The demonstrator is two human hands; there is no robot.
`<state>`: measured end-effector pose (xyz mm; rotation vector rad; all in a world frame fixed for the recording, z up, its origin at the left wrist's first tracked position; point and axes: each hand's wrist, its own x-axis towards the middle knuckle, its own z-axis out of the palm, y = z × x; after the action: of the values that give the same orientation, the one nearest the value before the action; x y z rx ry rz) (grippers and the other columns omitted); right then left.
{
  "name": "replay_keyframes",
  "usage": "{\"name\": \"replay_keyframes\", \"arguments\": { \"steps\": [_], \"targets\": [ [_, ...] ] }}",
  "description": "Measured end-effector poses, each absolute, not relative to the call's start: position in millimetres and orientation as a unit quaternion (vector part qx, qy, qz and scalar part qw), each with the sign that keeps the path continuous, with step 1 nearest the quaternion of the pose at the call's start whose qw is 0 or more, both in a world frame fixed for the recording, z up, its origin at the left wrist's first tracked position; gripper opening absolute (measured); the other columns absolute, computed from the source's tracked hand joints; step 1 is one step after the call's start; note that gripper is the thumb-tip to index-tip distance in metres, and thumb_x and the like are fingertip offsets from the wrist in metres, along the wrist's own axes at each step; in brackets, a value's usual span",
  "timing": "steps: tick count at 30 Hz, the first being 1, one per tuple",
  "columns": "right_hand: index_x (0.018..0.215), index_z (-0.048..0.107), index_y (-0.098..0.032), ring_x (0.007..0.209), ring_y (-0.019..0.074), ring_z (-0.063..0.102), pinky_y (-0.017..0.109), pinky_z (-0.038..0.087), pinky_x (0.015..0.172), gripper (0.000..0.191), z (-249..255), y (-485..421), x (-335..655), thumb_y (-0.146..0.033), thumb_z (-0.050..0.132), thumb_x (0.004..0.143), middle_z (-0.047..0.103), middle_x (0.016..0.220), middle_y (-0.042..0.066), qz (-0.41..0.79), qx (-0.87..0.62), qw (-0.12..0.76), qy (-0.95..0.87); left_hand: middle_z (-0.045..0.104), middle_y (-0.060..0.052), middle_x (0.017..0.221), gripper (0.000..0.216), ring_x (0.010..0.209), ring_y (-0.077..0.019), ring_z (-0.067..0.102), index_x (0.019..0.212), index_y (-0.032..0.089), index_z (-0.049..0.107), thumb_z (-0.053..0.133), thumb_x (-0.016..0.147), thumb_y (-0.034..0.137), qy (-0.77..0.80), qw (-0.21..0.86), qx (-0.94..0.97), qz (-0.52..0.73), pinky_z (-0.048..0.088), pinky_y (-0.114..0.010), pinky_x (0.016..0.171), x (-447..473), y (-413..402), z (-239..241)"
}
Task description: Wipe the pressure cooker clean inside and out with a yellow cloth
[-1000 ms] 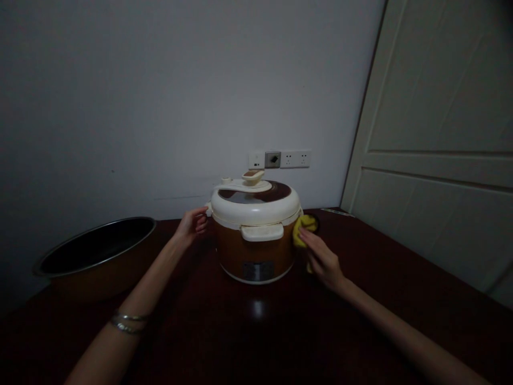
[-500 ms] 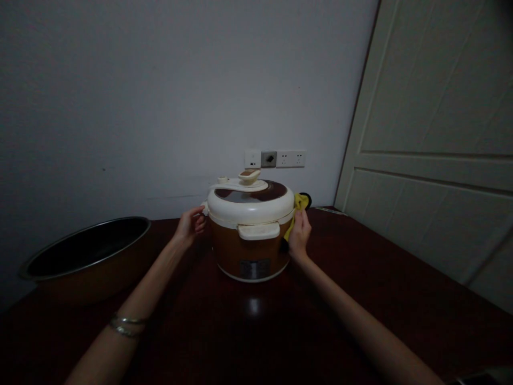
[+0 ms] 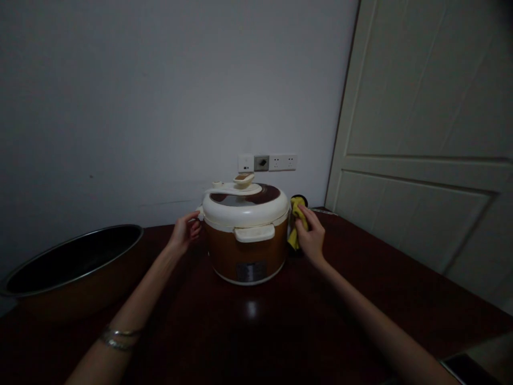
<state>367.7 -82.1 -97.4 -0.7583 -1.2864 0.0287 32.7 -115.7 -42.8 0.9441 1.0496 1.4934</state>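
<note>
An electric pressure cooker (image 3: 224,251) with a brown body, white lid rim and a knob on top stands upright, its lid on. At its left side, my left hand (image 3: 184,233) is closed, with fingertips on a small white part that juts from the rim. My right hand (image 3: 312,238) pinches a yellow cloth (image 3: 297,214) with black edging, just to the right of the cooker. The cloth hangs bunched beside the cooker wall; whether it touches the wall I cannot tell.
A large brown pot (image 3: 76,286) with a dark inside stands at the left of the dark red table (image 3: 248,342). Behind the cooker, sockets (image 3: 282,162) are set in the wall. A pale panelled door (image 3: 417,214) borders the right. A dark object (image 3: 467,369) lies at the lower right.
My right hand has drawn slightly away from the cooker's right side with the cloth, which shows more now. My left hand stays at the left rim. The view has shifted a little right.
</note>
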Motion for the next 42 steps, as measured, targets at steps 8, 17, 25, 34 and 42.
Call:
{"name": "replay_keyframes", "arguments": {
  "steps": [8, 17, 25, 34, 42],
  "targets": [
    [0.102, 0.071, -0.015, 0.090, 0.0207, 0.064, 0.034, 0.050, 0.084, 0.038, -57.3, -7.1, 401.1, -0.018, 0.046, 0.073, 0.072, 0.101, 0.006, 0.109, -0.401, 0.517, -0.748, 0.029, 0.006, 0.035, 0.040, 0.028, -0.0072, 0.025, 0.045, 0.020, 0.035, 0.057, 0.073, 0.037, 0.453, 0.526, 0.394, 0.603, 0.024, -0.022, 0.032, 30.4, -113.6, -45.1],
    [0.097, 0.070, -0.015, 0.074, 0.0174, 0.062, 0.026, 0.048, 0.068, 0.034, -35.5, -20.2, 409.1, -0.016, 0.042, 0.078, 0.071, 0.089, 0.005, 0.073, -0.370, 0.371, -0.849, 0.030, 0.005, 0.035, 0.039, 0.029, -0.0068, 0.026, 0.043, 0.019, 0.036, 0.057, 0.072, 0.035, 0.455, 0.510, 0.389, 0.617, 0.024, -0.022, 0.033, 35.5, -117.8, -42.3],
    [0.109, 0.064, -0.015, 0.092, 0.0222, 0.060, 0.038, 0.045, 0.086, 0.038, -49.9, -77.6, 398.3, -0.010, 0.038, 0.081, 0.067, 0.110, 0.011, -0.039, -0.346, 0.404, -0.846, 0.028, 0.007, 0.035, 0.034, 0.028, -0.0059, 0.023, 0.046, 0.018, 0.037, 0.057, 0.070, 0.031, 0.440, 0.486, 0.367, 0.660, 0.020, -0.020, 0.031, 44.4, -117.7, -43.4],
    [0.125, 0.055, -0.010, 0.105, 0.0279, 0.053, 0.048, 0.046, 0.091, 0.045, -84.7, -117.6, 366.5, -0.010, 0.038, 0.083, 0.058, 0.125, 0.017, -0.095, -0.407, 0.478, -0.772, 0.027, 0.008, 0.035, 0.030, 0.028, -0.0062, 0.022, 0.051, 0.019, 0.037, 0.057, 0.069, 0.031, 0.446, 0.482, 0.342, 0.672, 0.019, -0.020, 0.032, 51.0, -120.3, -39.9],
    [0.139, 0.042, -0.008, 0.112, 0.0304, 0.051, 0.052, 0.047, 0.092, 0.054, -108.1, -146.9, 343.8, -0.007, 0.038, 0.085, 0.053, 0.131, 0.020, -0.153, -0.399, 0.500, -0.753, 0.028, 0.009, 0.035, 0.029, 0.028, -0.0060, 0.023, 0.052, 0.020, 0.036, 0.057, 0.071, 0.029, 0.436, 0.481, 0.353, 0.675, 0.019, -0.021, 0.032, 51.5, -120.2, -40.3]
  ]
}}
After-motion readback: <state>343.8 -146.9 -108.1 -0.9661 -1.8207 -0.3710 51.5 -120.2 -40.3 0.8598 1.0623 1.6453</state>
